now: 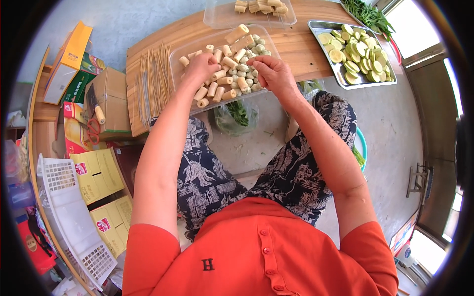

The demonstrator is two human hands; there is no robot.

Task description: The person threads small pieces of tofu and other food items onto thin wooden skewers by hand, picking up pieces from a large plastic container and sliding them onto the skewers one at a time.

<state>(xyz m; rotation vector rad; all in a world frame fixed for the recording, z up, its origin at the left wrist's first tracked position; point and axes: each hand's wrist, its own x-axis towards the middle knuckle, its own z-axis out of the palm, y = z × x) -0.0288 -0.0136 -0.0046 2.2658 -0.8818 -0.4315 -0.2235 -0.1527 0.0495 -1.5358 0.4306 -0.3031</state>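
Note:
A clear plastic tray [174, 64] holds pale tan, short tube-shaped pieces [212, 89] on its left and middle, and speckled greenish-grey balls [242, 83] on its right. Over the tan pieces is my left hand [201, 70], its fingers curled together at the tips; what they grip, if anything, is hidden. My right hand [274, 74] hovers above the balls, thumb and forefinger pinched, with something too small to make out between them. Thin wooden skewers [157, 79] lie in a loose bundle on the wooden table [291, 47], left of the tray.
Another clear tray [212, 17] with skewered tan pieces stands behind. A metal tray [345, 87] of sliced green rounds is at right, leafy greens [368, 15] beyond. On the left are a knife [98, 109], red scissors [93, 130], cardboard boxes [113, 89] and a white basket [74, 212].

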